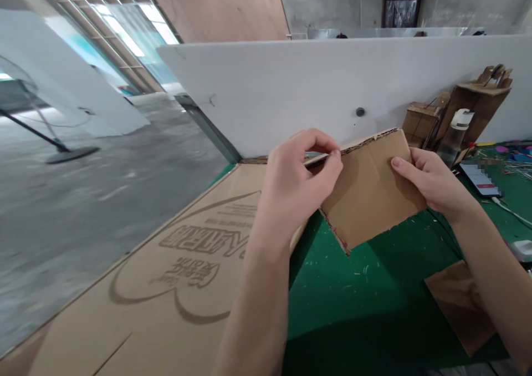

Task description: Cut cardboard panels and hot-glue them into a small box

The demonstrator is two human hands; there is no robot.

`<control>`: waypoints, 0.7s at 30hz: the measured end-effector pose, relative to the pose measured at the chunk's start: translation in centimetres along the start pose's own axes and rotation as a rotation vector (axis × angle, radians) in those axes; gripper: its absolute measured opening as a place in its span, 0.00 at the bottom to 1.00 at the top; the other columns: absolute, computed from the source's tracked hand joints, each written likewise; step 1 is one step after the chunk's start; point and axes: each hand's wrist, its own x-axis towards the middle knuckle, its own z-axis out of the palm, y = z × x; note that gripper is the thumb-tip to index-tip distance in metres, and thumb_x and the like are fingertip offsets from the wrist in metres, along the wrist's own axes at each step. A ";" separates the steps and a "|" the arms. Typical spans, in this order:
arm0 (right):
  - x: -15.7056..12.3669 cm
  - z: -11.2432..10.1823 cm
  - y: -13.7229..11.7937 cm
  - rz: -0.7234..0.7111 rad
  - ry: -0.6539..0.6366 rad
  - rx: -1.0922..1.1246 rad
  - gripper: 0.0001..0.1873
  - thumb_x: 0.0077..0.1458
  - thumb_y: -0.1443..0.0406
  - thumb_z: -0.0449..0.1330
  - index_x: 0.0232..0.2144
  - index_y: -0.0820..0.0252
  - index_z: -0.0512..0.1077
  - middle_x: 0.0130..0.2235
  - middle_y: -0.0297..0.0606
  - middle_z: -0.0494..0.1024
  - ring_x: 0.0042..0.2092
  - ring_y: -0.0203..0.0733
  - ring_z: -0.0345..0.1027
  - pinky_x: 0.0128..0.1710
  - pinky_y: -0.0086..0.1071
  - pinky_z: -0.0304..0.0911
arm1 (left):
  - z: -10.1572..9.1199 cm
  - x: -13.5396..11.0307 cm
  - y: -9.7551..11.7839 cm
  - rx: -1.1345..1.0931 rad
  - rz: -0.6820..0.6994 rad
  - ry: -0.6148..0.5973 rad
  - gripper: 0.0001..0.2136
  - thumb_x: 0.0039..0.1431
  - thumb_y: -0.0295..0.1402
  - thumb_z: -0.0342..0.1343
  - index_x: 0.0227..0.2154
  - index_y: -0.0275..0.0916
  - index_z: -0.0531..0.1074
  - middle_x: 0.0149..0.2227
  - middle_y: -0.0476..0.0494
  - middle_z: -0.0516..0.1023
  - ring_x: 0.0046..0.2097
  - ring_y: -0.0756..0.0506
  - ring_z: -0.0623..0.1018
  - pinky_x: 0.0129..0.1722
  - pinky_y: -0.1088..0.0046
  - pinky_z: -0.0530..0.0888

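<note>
Brown cardboard is what both hands hold: a flat brown cardboard piece [369, 193] with a rough, torn edge on its lower left side. It sits in the middle of the view, lifted a little over the green counter [366, 293], and its low corner points down toward 6 o'clock. The long way of the piece runs from 9 o'clock to 3 o'clock, and it goes up a bit on the right. The left hand [297, 184] is at the 9 o'clock end and pinches the top edge between the thumb and the fingers [332, 168]. The right hand [432, 184] is at the 3 o'clock end and grips that side, with the thumb flat on the front. Both hands touch the piece, so neither is nearer. At 7 o'clock a big flat cardboard sheet with brown printed letters [166, 287] lies on the counter, just beside the left arm. At 5 o'clock lies a small brown cardboard scrap [461, 304]. At 12 o'clock a white wall board [291, 87] stands close behind the piece. At 2 o'clock are a phone [480, 179] and a clear bottle [455, 135]. Bare green counter shows right under the piece.
</note>
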 end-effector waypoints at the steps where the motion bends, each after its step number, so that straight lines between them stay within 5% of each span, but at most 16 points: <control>1: 0.0 0.0 0.0 0.002 -0.002 0.005 0.26 0.54 0.49 0.64 0.50 0.55 0.74 0.43 0.42 0.81 0.40 0.47 0.77 0.38 0.40 0.74 | 0.0 0.0 0.0 0.007 -0.001 -0.001 0.04 0.54 0.27 0.55 0.27 0.39 0.73 0.31 0.47 0.77 0.35 0.48 0.75 0.32 0.73 0.73; 12: -0.1 0.1 0.0 0.000 0.017 -0.015 0.24 0.54 0.48 0.64 0.48 0.53 0.74 0.43 0.41 0.81 0.40 0.47 0.77 0.37 0.41 0.75 | 0.2 0.2 -0.3 -0.059 0.061 0.050 0.05 0.54 0.28 0.56 0.24 0.41 0.72 0.30 0.49 0.77 0.35 0.45 0.74 0.35 0.67 0.72; 21: 0.0 0.0 0.0 0.010 0.024 -0.006 0.25 0.52 0.48 0.65 0.48 0.53 0.75 0.42 0.41 0.82 0.39 0.48 0.77 0.37 0.41 0.75 | 0.3 0.3 -0.9 -0.228 -0.022 0.139 0.07 0.59 0.34 0.56 0.26 0.41 0.71 0.27 0.49 0.73 0.32 0.48 0.72 0.31 0.69 0.69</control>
